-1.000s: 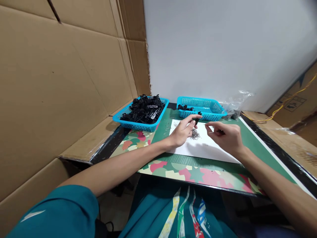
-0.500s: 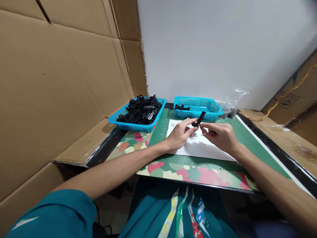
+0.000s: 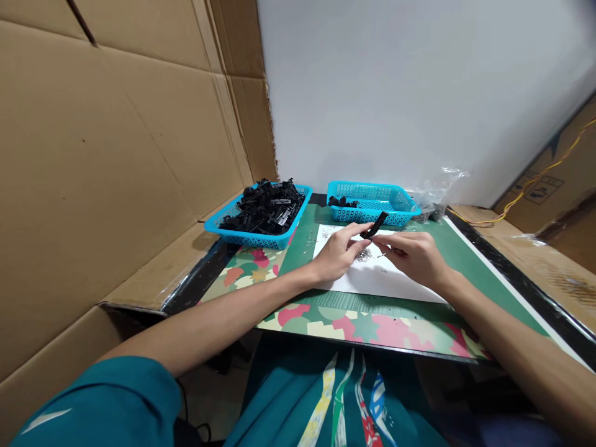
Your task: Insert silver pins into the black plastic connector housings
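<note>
My left hand (image 3: 336,253) grips a narrow black plastic part (image 3: 378,225) between thumb and fingers, its long end pointing up and to the right. My right hand (image 3: 416,253) is closed, its fingertips meeting the lower end of that part. A thin, light-coloured rod-like tool (image 3: 382,254) pokes out from under the right fingers; most of it is hidden in the hand. Below both hands lies a white sheet (image 3: 395,282), with a heap of tiny metal pieces (image 3: 364,255) on it, partly behind the left thumb.
A blue basket (image 3: 261,239) piled with black plastic parts (image 3: 267,205) stands at the left. Another blue basket (image 3: 400,214) at the back holds a few black pieces (image 3: 342,202). Beside it is a clear plastic bag (image 3: 435,198). Cardboard (image 3: 139,124) walls the left side.
The black part has turned slightly in my left hand, showing another face. My right fingertips have shifted slightly left and down against its lower end.
</note>
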A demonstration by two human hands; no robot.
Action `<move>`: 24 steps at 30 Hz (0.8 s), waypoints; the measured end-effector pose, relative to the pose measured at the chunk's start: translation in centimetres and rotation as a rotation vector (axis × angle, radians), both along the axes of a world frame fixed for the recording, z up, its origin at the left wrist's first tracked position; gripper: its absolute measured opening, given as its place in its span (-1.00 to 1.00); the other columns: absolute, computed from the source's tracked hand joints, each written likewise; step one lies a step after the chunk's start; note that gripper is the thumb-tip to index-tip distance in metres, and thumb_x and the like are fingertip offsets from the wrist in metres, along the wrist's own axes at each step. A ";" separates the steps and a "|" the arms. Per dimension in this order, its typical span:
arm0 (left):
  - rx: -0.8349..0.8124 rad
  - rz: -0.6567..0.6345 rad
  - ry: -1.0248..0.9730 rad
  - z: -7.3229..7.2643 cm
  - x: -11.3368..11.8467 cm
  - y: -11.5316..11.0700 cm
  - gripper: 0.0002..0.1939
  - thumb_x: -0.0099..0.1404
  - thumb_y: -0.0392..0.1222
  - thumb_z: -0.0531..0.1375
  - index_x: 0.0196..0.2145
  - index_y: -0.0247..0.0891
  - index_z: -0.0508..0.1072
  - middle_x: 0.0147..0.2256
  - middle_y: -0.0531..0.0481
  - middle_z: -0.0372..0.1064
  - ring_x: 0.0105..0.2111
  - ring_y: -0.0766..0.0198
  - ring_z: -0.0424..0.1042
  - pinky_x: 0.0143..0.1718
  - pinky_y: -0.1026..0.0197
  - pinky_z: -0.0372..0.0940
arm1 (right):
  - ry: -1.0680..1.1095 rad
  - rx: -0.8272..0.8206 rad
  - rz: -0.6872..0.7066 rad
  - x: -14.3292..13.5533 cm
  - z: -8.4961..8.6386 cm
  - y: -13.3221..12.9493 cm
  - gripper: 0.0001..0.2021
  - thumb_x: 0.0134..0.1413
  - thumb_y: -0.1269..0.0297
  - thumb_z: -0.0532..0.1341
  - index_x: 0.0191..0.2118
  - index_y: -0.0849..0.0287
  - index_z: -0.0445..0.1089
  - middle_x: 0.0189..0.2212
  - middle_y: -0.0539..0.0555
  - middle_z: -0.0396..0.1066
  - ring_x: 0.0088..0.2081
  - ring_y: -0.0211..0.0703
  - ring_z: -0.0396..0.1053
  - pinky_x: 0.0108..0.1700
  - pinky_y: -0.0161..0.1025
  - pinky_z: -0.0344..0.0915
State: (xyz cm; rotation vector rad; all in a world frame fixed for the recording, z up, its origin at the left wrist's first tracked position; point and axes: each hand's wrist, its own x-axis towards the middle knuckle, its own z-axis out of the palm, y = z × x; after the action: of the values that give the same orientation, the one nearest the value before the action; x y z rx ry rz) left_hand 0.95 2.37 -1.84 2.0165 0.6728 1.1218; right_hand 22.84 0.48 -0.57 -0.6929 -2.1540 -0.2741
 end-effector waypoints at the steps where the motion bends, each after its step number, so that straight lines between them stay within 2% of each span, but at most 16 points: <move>1: 0.005 -0.005 0.014 0.1 -0.1 -0.1 -0.58 0.52 -0.15 0.17 0.28 -0.22 0.47 0.06 -0.20 0.48 -0.06 0.16 0.50 -0.03 0.11 0.44 | -0.003 -0.015 -0.002 0.0 0.0 0.0 -0.77 0.38 0.36 0.20 -0.21 0.16 0.64 -0.52 0.06 0.57 -0.60 -0.27 0.33 -0.49 -0.30 0.19; 4: -0.006 -0.024 0.046 0.5 -0.2 -0.2 -0.60 0.52 -0.10 0.17 0.23 -0.22 0.52 -0.04 -0.17 0.50 -0.11 0.16 0.46 -0.05 0.12 0.39 | 0.001 -0.079 -0.015 0.2 0.1 0.0 -0.76 0.39 0.32 0.21 -0.24 0.15 0.65 -0.50 0.07 0.59 -0.59 -0.27 0.35 -0.48 -0.30 0.21; 7: -0.130 -0.102 0.034 0.8 -0.2 -0.2 -0.58 0.53 0.04 0.16 0.13 -0.27 0.55 -0.17 -0.12 0.50 -0.31 0.25 0.38 -0.28 0.20 0.32 | 0.010 -0.147 -0.028 0.3 0.2 0.0 -0.76 0.39 0.31 0.21 -0.21 0.15 0.66 -0.49 0.07 0.59 -0.59 -0.27 0.33 -0.47 -0.30 0.22; 9: -0.204 -0.147 0.027 0.8 -0.2 -0.1 -0.53 0.52 0.16 0.13 -0.04 -0.33 0.56 -0.31 -0.05 0.43 -0.43 0.32 0.27 -0.40 0.24 0.21 | 0.023 -0.183 -0.040 0.5 0.4 0.0 -0.76 0.38 0.29 0.20 -0.17 0.14 0.66 -0.52 0.04 0.56 -0.60 -0.29 0.29 -0.48 -0.31 0.19; 13: -0.247 -0.149 0.024 0.4 0.0 0.1 -0.40 0.52 0.31 0.04 -0.43 -0.26 0.35 -0.53 0.07 0.17 -0.52 0.34 0.14 -0.45 0.22 0.09 | 0.066 -0.255 -0.057 0.6 0.9 -0.2 -0.76 0.37 0.20 0.24 -0.17 0.15 0.66 -0.61 -0.02 0.46 -0.63 -0.33 0.15 -0.51 -0.31 0.12; 16: -0.236 -0.132 0.049 0.3 -0.1 0.1 -0.38 0.53 0.31 0.01 -0.51 -0.21 0.24 -0.56 0.09 0.12 -0.53 0.33 0.14 -0.43 0.19 0.11 | 0.101 -0.296 -0.052 0.7 1.1 -0.1 -0.75 0.36 0.16 0.25 -0.20 0.16 0.67 -0.64 -0.04 0.38 -0.63 -0.33 0.10 -0.53 -0.31 0.09; 19: -0.137 -0.071 0.099 0.6 -0.2 0.0 -0.43 0.56 0.23 0.00 -0.39 -0.26 0.42 -0.43 -0.02 0.35 -0.40 0.26 0.34 -0.31 0.16 0.25 | 0.121 -0.333 -0.035 1.0 1.0 0.2 -0.74 0.34 0.16 0.26 -0.22 0.17 0.67 -0.63 -0.02 0.41 -0.61 -0.32 0.13 -0.54 -0.30 0.09; 21: -0.042 -0.025 0.151 0.9 -0.3 -0.1 -0.53 0.56 0.17 0.04 -0.11 -0.26 0.55 -0.15 -0.13 0.51 -0.18 0.17 0.46 -0.13 0.12 0.34 | 0.131 -0.351 -0.022 1.2 0.8 0.5 -0.75 0.33 0.17 0.28 -0.24 0.17 0.68 -0.60 0.00 0.46 -0.61 -0.31 0.16 -0.53 -0.29 0.10; 23: 0.023 0.025 0.218 1.1 -0.4 -0.2 -0.55 0.52 0.13 0.13 0.15 -0.21 0.49 0.06 -0.16 0.50 -0.04 0.12 0.49 -0.04 0.09 0.36 | 0.143 -0.359 -0.018 1.3 0.5 0.8 -0.75 0.31 0.17 0.29 -0.26 0.18 0.68 -0.59 0.01 0.48 -0.61 -0.31 0.17 -0.53 -0.30 0.10; 24: 0.037 0.056 0.248 1.2 -0.4 -0.3 -0.53 0.49 0.10 0.18 0.22 -0.20 0.46 0.07 -0.16 0.50 -0.05 0.11 0.50 -0.05 0.08 0.38 | 0.144 -0.365 -0.020 1.3 0.4 0.9 -0.75 0.30 0.17 0.29 -0.27 0.17 0.68 -0.59 0.01 0.49 -0.60 -0.31 0.17 -0.53 -0.30 0.10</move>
State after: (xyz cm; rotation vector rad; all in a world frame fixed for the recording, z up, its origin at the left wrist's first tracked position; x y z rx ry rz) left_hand 0.50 2.11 -0.66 2.2019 0.8432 0.9297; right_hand 24.17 1.37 -0.16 -0.9099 -2.0781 0.1608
